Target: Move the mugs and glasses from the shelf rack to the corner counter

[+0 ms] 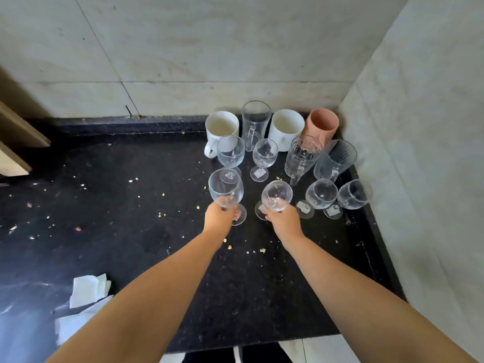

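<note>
While both our arms reached over the black counter (pixel 131 205) toward the tiled corner, each hand was clamped on a stemmed glass. Largest items stood at the back by the wall: a white mug (pixel 221 127) with its handle to the left, a tall handled glass (pixel 255 121), a second white mug (pixel 286 127), and a pink cup (pixel 320 124) nearest the corner. In front of those: two wine glasses (pixel 231 151) (pixel 265 153), a ribbed glass mug (pixel 301 155), and a tilted-looking tumbler (pixel 335 159). Two more wine glasses (pixel 321 193) (pixel 355 194) stood along the right edge. Our left hand (pixel 220 216) gripped the left wine glass (pixel 225 187) at the bowl's base, foot on or just above the counter, we couldn't tell which. Our right hand (pixel 284 220) held the right wine glass (pixel 276 195) the same way. White paper scraps (pixel 89 289) lay at lower left; crumbs (pixel 262 250) were scattered across the surface.
</note>
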Demonstrator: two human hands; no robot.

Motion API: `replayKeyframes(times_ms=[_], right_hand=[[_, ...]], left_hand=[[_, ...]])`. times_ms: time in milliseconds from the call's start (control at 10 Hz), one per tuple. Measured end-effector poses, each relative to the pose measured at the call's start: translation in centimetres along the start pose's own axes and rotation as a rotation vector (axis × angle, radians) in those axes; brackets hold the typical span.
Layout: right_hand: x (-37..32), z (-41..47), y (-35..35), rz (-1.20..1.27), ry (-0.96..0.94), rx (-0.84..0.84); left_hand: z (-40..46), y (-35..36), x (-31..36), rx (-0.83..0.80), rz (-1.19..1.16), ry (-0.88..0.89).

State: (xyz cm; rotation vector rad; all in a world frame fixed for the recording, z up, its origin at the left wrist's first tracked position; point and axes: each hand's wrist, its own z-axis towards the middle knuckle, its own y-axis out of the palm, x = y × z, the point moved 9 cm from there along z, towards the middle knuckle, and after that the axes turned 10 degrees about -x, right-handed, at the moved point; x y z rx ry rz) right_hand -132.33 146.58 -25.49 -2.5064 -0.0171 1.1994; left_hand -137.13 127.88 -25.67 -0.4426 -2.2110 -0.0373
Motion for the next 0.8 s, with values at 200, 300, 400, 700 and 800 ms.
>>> replayKeyframes(times_ms=[200, 300, 400, 700, 800], right_hand=[[0.3, 1.3, 0.7, -0.042, -0.004, -0.035], [0.5, 1.9, 0.9, -0.062, -0.006, -0.028], [0.4, 1.9, 1.0, -0.064, -0.007, -0.030], [0.3, 0.9, 1.1, 0.106, -0.026, -0.093], [1.9, -1.9, 0.2, 0.232, -0.003, -0.090]], left_hand=[[1.0, 0.9, 0.0, -0.014, 0.054, -0.009], [1.5, 1.0, 0.0, -0.005, 0.043, 0.012], [1.6, 1.1, -0.1, -0.001, 0.030, 0.012], [1.3, 0.8, -0.1, -0.050, 0.040, 0.036], [-0.1, -0.2, -1.8, -0.063, 0.021, 0.050]])
